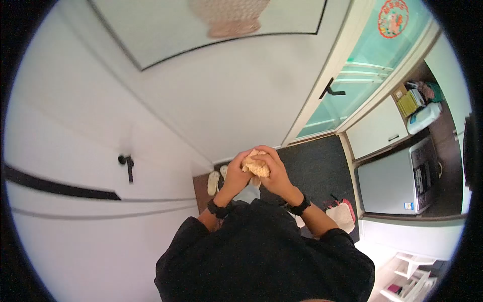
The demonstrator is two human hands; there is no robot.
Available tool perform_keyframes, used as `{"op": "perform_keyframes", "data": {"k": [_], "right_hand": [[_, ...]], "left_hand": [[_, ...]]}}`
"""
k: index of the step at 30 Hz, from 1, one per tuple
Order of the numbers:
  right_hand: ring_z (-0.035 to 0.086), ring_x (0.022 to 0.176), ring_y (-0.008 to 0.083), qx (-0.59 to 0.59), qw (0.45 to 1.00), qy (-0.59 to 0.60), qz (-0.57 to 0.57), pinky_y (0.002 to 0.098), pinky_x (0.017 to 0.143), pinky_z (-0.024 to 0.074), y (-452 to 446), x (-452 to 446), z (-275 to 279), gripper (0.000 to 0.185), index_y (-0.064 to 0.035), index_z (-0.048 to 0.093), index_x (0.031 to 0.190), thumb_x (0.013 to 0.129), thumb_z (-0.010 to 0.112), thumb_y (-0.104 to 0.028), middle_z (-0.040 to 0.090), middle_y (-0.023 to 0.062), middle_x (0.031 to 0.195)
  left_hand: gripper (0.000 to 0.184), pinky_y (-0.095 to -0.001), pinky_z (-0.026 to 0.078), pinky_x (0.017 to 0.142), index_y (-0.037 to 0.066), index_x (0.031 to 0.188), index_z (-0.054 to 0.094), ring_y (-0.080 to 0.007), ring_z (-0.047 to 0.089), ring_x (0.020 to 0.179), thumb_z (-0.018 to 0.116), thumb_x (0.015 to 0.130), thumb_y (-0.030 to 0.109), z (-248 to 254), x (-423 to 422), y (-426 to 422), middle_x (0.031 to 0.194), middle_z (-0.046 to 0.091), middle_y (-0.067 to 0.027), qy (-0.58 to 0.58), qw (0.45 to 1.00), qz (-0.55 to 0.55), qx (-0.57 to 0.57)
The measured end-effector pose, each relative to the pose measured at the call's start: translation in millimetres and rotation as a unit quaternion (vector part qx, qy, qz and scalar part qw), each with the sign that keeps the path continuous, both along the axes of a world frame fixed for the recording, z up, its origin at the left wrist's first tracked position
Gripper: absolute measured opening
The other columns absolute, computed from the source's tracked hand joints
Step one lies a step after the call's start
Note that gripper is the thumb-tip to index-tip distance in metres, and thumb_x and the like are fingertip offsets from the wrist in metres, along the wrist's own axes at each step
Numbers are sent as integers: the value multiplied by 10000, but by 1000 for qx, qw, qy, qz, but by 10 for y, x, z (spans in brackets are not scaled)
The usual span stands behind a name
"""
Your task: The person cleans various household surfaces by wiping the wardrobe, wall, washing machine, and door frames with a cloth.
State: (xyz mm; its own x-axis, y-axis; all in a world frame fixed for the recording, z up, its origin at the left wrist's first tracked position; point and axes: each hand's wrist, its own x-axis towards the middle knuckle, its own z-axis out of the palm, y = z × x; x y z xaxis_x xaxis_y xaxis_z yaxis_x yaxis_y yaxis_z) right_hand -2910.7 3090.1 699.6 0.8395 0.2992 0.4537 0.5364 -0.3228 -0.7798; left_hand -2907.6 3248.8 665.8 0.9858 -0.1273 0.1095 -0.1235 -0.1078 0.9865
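A crumpled, cream-yellow cloth-like bundle [257, 166] with a bumpy texture is held between both hands in front of my body. My left hand [238, 172] wraps its left side, fingers curled over the top edge. From the other side, my right hand [274, 170] closes round it, with the fingertips of both hands nearly meeting above. A paler bit of it hangs below the hands. Its exact kind cannot be made out, and parts are covered by my fingers. Each wrist wears a black band.
Pale slippers [213, 183] lie on the floor at left, beside a dark mat [314, 168]. A white door with a black handle [127, 167] is at left; a glass door [352, 85] stands ahead right. A grey washing machine [385, 181] and a white cabinet [375, 128] line the right.
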Motion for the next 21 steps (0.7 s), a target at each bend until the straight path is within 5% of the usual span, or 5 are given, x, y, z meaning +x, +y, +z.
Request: {"op": "perform_keyframes", "data": {"k": [4, 7, 14, 21], "right_hand": [[512, 1180, 361, -70, 991, -80, -82, 403, 928, 481, -310, 689, 207, 627, -71, 487, 1277, 691, 685, 29, 431, 148, 1376], [508, 1191, 352, 6, 991, -16, -134, 407, 959, 461, -570, 1019, 301, 655, -67, 470, 1312, 702, 693, 19, 416, 156, 1388], [566, 1118, 324, 39, 970, -11, -241, 367, 936, 470, -1616, 1330, 45, 630, -76, 519, 1273, 696, 750, 22, 567, 144, 1212], [574, 1087, 308, 121, 955, -105, -248, 349, 869, 498, -2705, 2130, -38, 582, -72, 561, 1215, 681, 738, 77, 563, 141, 1205]], "left_hand": [[478, -309, 492, 833, 29, 1216, 567, -197, 596, 973, 663, 758, -67, 275, 906, -275, 1037, 594, -84, -98, 994, -25, 42], [508, -309, 500, 818, 37, 1220, 575, -227, 602, 969, 655, 735, -92, 366, 1443, -544, 1029, 583, -99, -220, 963, -75, 138], [493, -355, 483, 868, 83, 1209, 593, -318, 575, 1044, 636, 738, -57, 519, 2059, -1557, 1151, 565, -141, -215, 932, -250, 149], [530, -341, 511, 853, 54, 1246, 527, -295, 588, 1060, 659, 742, -43, 549, 2698, -2728, 1190, 555, -142, -277, 936, -143, 163]]}}
